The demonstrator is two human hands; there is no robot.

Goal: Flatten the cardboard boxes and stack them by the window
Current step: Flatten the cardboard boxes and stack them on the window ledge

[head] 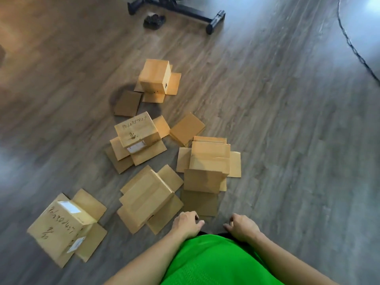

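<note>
Five cardboard boxes sit upside down on the wood floor [277,99], flaps splayed out flat around each, none flattened. Far box [155,76] stands alone at centre. Marked box [136,129] with handwritten numbers and a white label sits nearer, left of centre. Right box [209,156] is beside it to the right, a loose flat cardboard piece [186,128] touching its far-left side. Another flat piece [128,103] lies between far box and marked box. Middle box [147,197] is near, just left of the left hand. Left box [64,225], numbers and two labels on it, sits near left, apart from the rest.

Left hand [187,223] and right hand [242,227] hover low over the floor in front of a green shirt [216,262], fingers loosely curled, holding nothing, not touching any box.

Black stand base [185,11] and a small dark object [154,21] lie far. A cable [353,50] runs along the far right.
</note>
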